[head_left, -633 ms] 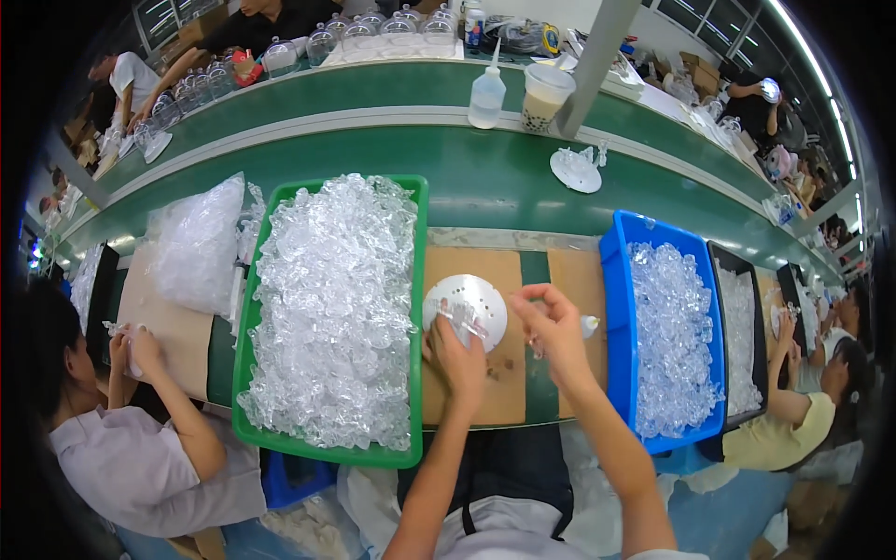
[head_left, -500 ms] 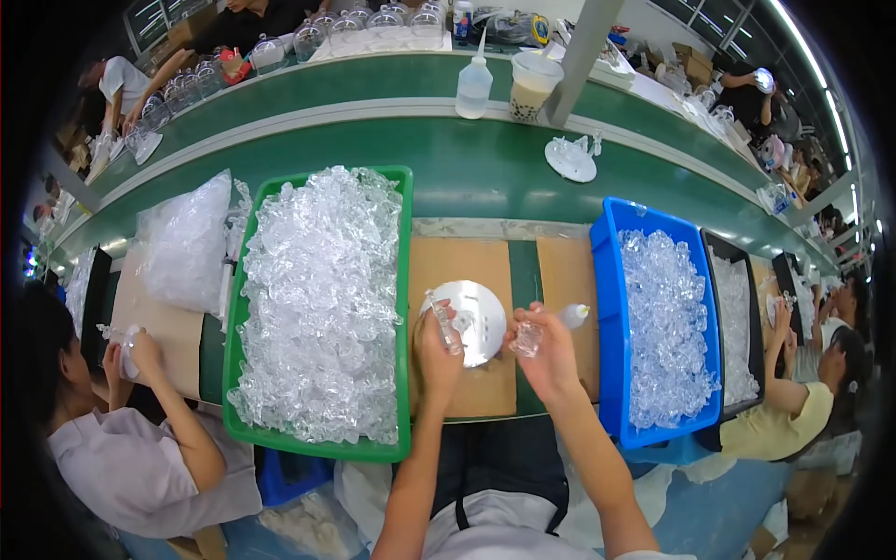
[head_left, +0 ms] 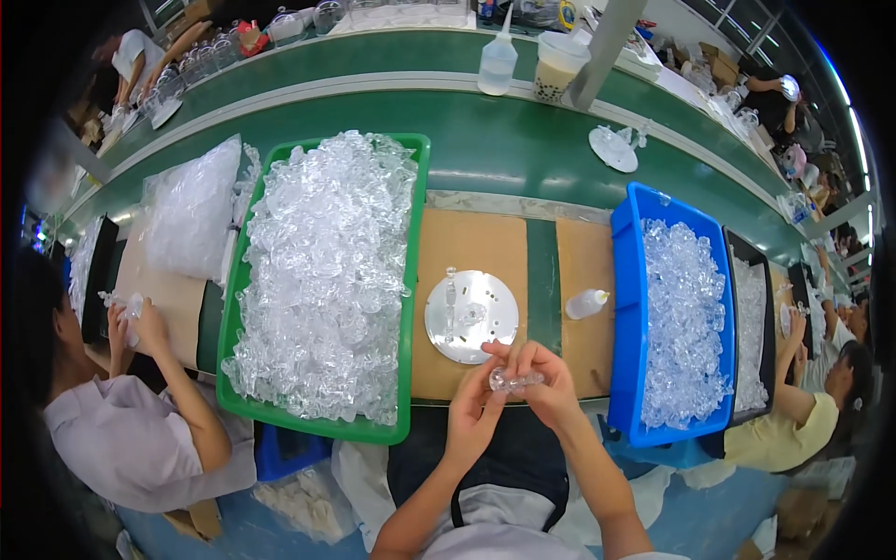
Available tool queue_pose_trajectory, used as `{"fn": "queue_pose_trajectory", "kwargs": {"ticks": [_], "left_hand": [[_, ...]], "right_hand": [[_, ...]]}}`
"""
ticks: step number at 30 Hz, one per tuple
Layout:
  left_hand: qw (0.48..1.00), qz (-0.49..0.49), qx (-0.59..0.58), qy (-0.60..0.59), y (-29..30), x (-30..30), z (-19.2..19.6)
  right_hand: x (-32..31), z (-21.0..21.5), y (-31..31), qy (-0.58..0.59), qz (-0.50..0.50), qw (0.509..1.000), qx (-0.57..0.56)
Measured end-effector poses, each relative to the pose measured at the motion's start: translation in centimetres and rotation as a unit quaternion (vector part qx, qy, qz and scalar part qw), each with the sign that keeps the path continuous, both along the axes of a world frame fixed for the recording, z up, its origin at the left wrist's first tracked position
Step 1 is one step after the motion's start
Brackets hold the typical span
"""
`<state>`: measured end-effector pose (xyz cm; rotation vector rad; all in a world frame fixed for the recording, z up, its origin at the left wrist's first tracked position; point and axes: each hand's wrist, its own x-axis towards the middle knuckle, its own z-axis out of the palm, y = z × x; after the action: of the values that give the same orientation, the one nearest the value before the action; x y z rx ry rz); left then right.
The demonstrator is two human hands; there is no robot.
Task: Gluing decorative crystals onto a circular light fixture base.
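My left hand [head_left: 472,411] and my right hand [head_left: 553,381] meet near the table's front edge. Their fingers are closed around a clear, ribbed plastic piece [head_left: 513,381], partly hidden by the fingertips. Just beyond them a round, shiny silver disc [head_left: 490,338] with small slots rests on brown cardboard. A slim clear plastic piece [head_left: 451,303] is on the left half of the disc; whether it is fixed there I cannot tell. A small white squeeze bottle [head_left: 586,303] lies on cardboard to the right of the disc.
A green tray [head_left: 417,252] heaped with clear plastic pieces flanks my left side. On my right stand a blue bin [head_left: 627,317] and a black tray [head_left: 767,345], both filled. A finished-looking disc [head_left: 613,149], a dropper bottle [head_left: 497,65] and a drink cup [head_left: 560,67] are farther back. Co-workers sit on both sides.
My hands have moved nearer and come together on one clear piece. The slim piece, earlier in my left hand, appears to be on the disc now. The view has shifted slightly.
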<state>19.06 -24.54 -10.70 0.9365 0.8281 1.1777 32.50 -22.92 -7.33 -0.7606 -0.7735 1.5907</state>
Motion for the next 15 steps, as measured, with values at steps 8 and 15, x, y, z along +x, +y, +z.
{"fn": "queue_pose_trajectory", "kwargs": {"ticks": [8, 15], "left_hand": [[0.995, 0.090, 0.033, 0.016, 1.2, 0.3, -2.2], [0.865, 0.154, 0.229, 0.420, 1.4, -1.2, -3.9]], "right_hand": [[-1.2, 1.2, -0.9, -0.321, -0.077, 0.943, 0.039], [-1.1, -1.2, 1.5, -0.472, -0.139, 0.871, -0.016]]}}
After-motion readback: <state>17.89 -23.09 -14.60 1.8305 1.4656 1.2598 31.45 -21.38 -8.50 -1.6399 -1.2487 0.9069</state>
